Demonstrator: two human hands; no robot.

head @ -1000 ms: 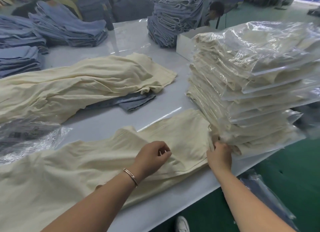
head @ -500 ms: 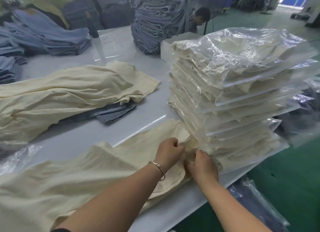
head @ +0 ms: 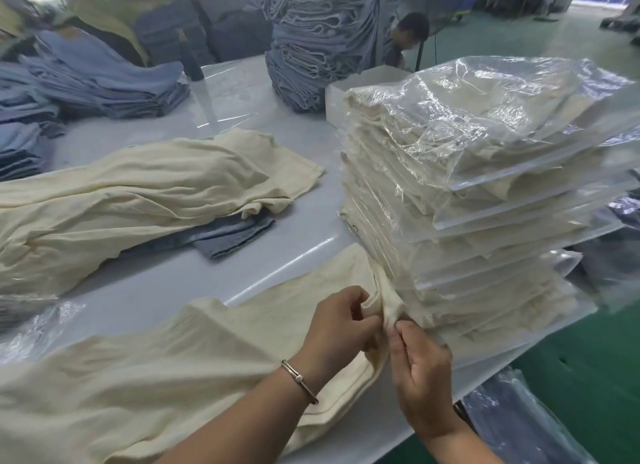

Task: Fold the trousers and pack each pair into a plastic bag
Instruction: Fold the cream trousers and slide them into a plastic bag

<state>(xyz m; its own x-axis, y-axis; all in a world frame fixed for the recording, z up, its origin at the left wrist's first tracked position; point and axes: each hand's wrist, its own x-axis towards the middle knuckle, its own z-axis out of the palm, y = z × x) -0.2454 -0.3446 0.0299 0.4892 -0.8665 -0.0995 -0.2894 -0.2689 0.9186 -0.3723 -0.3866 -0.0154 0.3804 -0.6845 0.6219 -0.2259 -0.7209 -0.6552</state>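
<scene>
Cream trousers point(head: 194, 370) lie spread across the near edge of a white table point(head: 180, 280), their end touching the foot of a tall stack of bagged trousers point(head: 485, 193). Both hands now meet at that end: the left hand point(head: 337, 328), which half a second ago was a closed fist on the cloth, pinches a raised ridge of fabric, and the right hand point(head: 420, 363) pinches the same ridge just beside it. More cream trousers point(head: 138, 193) lie heaped farther back.
</scene>
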